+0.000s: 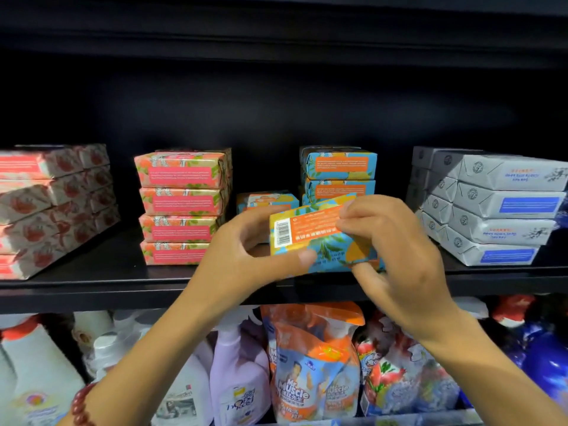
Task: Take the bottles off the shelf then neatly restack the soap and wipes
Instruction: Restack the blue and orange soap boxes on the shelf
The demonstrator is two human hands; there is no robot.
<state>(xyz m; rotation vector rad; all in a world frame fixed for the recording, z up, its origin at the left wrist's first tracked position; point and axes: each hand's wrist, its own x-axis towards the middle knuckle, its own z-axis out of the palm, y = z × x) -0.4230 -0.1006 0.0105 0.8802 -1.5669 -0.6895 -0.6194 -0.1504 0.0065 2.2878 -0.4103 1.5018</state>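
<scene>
Single head-worn wide-angle view. Faces straight into the black metal shelf (92, 295) from a little above its board, pitched slightly down. Close in, arm's reach: the left hand (246, 259) and right hand (399, 250) meet mid-frame gripping a blue-and-orange paper-wrapped soap bar (310, 238). Top half is the dark back panel (276, 103); bottom third catches plastic cleaner bottles (238, 373) on the tier below. Lens distortion bows the pink-and-white wrapped stack (46, 204) at left and the grey-white wrapped stack (498, 207) at right.
</scene>
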